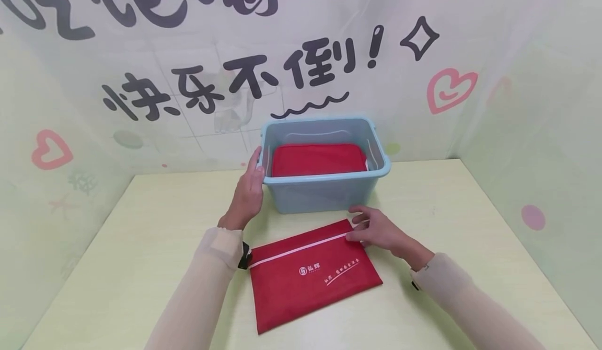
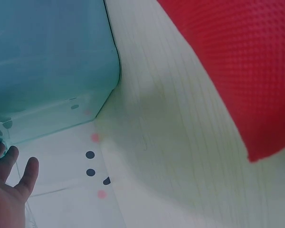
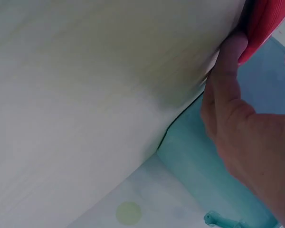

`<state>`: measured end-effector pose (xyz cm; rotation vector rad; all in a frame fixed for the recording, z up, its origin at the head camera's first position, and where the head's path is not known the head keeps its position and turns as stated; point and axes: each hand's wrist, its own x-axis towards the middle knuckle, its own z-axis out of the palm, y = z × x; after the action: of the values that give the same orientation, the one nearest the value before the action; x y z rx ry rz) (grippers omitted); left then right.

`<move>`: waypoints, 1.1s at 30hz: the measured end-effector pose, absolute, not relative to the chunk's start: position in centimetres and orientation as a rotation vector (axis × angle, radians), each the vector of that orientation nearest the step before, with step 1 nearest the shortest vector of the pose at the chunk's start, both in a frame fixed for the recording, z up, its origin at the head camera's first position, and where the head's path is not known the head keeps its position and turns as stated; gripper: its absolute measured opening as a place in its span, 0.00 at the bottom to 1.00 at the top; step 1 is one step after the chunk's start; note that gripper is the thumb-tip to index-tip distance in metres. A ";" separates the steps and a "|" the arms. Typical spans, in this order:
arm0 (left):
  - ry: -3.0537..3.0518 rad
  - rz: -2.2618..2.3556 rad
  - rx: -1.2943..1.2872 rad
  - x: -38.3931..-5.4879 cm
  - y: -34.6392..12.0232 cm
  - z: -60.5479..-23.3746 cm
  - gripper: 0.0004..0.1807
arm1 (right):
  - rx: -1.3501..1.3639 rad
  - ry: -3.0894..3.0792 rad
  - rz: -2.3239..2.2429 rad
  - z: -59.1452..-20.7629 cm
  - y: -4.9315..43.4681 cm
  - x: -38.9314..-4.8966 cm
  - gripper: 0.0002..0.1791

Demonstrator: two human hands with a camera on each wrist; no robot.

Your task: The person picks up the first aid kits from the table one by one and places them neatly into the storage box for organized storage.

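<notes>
A red document pouch [image 1: 315, 277] with a white stripe and white lettering lies flat on the table, turned slightly. At its upper right corner is my right hand [image 1: 378, 230], thumb over the pouch and fingers by the edge. The right wrist view shows those fingers [image 3: 225, 71] touching the edge of the red fabric, the thumb apart from it. Behind the pouch stands a light blue plastic bin [image 1: 324, 196], holding another red fabric item [image 1: 320, 160]. My left hand [image 1: 249, 193] rests with extended fingers against the bin's left side.
The pale wood-grain table [image 1: 451, 224] runs back to a white wall sheet [image 1: 188, 146] with dark lettering. Similar printed sheets flank the left and right sides. The bin stands near the back edge.
</notes>
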<state>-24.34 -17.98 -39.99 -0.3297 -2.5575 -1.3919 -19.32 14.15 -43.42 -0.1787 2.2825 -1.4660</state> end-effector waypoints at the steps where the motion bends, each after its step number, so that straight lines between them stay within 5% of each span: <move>1: -2.560 -1.390 -0.327 -24.3 -18.0 -40.0 0.33 | -0.191 2.312 -1.443 -43.5 14.0 -19.2 0.43; 33: -2.548 -1.398 -0.330 -24.2 -18.0 -40.1 0.33 | -0.306 2.575 -1.095 -43.5 10.9 -17.9 0.42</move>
<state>-24.24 -17.98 -40.10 -0.3298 -2.5477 -1.3980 -17.86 10.85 -43.46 -0.3058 2.5745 -1.0951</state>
